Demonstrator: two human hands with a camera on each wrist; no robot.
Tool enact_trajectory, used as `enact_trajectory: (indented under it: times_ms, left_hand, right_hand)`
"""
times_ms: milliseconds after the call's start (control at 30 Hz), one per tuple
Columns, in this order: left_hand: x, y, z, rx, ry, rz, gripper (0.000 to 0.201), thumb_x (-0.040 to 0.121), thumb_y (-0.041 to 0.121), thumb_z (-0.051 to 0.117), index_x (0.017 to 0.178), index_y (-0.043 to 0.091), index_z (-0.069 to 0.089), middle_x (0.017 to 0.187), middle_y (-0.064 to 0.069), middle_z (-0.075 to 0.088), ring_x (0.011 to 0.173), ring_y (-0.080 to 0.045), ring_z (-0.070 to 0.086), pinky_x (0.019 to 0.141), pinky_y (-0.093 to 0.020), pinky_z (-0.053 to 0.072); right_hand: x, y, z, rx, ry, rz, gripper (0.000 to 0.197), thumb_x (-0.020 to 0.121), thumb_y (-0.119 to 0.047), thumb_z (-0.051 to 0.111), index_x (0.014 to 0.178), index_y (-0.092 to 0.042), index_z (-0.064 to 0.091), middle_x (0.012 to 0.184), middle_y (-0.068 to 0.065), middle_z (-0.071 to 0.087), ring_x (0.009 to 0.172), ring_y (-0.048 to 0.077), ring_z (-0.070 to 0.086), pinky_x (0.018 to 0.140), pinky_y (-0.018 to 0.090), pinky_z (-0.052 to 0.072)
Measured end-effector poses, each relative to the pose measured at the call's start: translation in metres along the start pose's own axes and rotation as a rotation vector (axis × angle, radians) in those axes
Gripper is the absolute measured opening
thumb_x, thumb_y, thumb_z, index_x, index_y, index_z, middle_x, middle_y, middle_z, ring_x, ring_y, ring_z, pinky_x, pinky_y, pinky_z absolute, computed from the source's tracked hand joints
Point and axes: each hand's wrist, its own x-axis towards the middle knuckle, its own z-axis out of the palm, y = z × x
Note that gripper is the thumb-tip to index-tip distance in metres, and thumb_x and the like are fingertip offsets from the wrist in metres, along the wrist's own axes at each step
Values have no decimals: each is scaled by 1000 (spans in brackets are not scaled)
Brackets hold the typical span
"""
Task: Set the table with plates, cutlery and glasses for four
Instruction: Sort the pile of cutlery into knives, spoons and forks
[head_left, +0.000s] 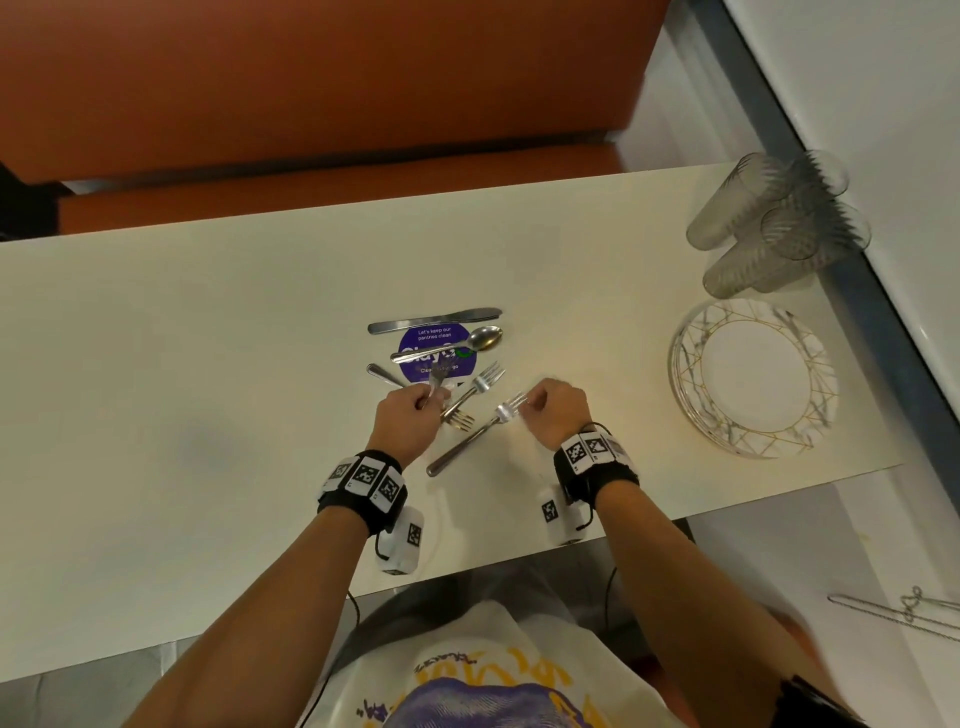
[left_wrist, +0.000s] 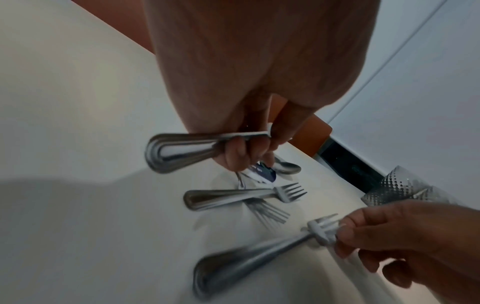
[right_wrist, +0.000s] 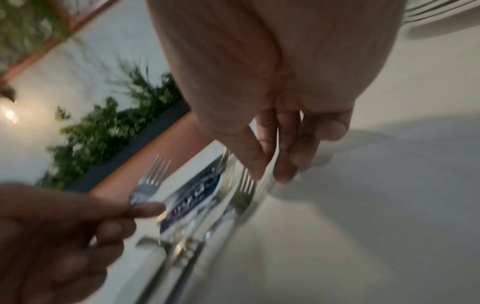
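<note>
Soft indoor light; wrist views dim, motion-blurred, edges warped.

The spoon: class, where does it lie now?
In the head view, the spoon lies mid-table across the purple sticker, just nearer than the knife, beyond the left hand.

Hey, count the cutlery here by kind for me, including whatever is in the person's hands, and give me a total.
Forks: 4 (one held in the left hand, one pinched by the right hand, two lying loose)
Knife: 1
Spoon: 1
Total: 6
</note>
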Motion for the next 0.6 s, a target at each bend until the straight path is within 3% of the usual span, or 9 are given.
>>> enact_trajectory:
  times_ms: [67,133,200,267,367,433,500,600]
  left_hand:
    - [4,4,-4,-46,4,-12,24,106,21,53,107,20,77,83,3,68,67,-8,57,60,-18,42]
    - [8,11,-6,-83,11,-10,26,106,17,51,109,15,76,91,2,71,73,-9,61,63,-15,46]
    - [9,21,-7,-198,-17,-46,26,107,12,48,107,5,73,88,-3,70,76,-14,64,62,-15,53]
    - [9,31,-5,-345,-94,-91,26,108,8,46,106,-3,69,85,-14,70,78,-24,66,65,-22,58]
    - [8,39,2,-372,-194,-113,26,107,8,43,105,-1,68,87,-20,76,79,-33,72,73,-39,61]
    - [6,42,7,-391,-264,-124,28,107,11,41,106,0,66,85,-23,75,71,-35,72,65,-42,58]
    - [3,44,10,-397,-284,-121,31,108,14,40,104,1,68,74,-17,71,55,-27,63,50,-32,46]
    - [-1,42,13,-467,-262,-136,36,108,18,42,104,1,73,61,-6,57,46,-16,45,43,-26,31]
  right_hand:
    - [-4,0,-13,115,-16,16,4,83,-16,74,84,-16,70,87,-4,69,81,13,63,66,14,44]
    - [-8,-3,-29,252,-33,38,9,78,-14,79,83,-16,72,83,-3,74,78,16,70,67,17,50]
    - [-9,-11,-42,344,-52,16,10,76,-11,80,82,-15,72,79,0,77,74,18,73,69,25,57]
    - [-9,-21,-52,383,-52,-38,9,79,-10,78,81,-15,70,77,0,78,69,15,72,67,26,56]
    - [-5,-38,-58,423,-39,-88,7,82,-11,75,84,-14,69,75,-2,78,68,14,72,71,28,59]
    - [-1,-49,-55,430,-18,-93,6,82,-14,74,85,-15,69,74,-3,77,68,15,73,73,30,59]
    - [1,-58,-50,413,30,-106,6,80,-17,75,83,-19,70,75,-4,77,69,13,72,75,30,59]
    - [0,-67,-40,343,120,-131,13,80,-20,75,90,-19,67,80,-9,71,73,6,67,70,23,52]
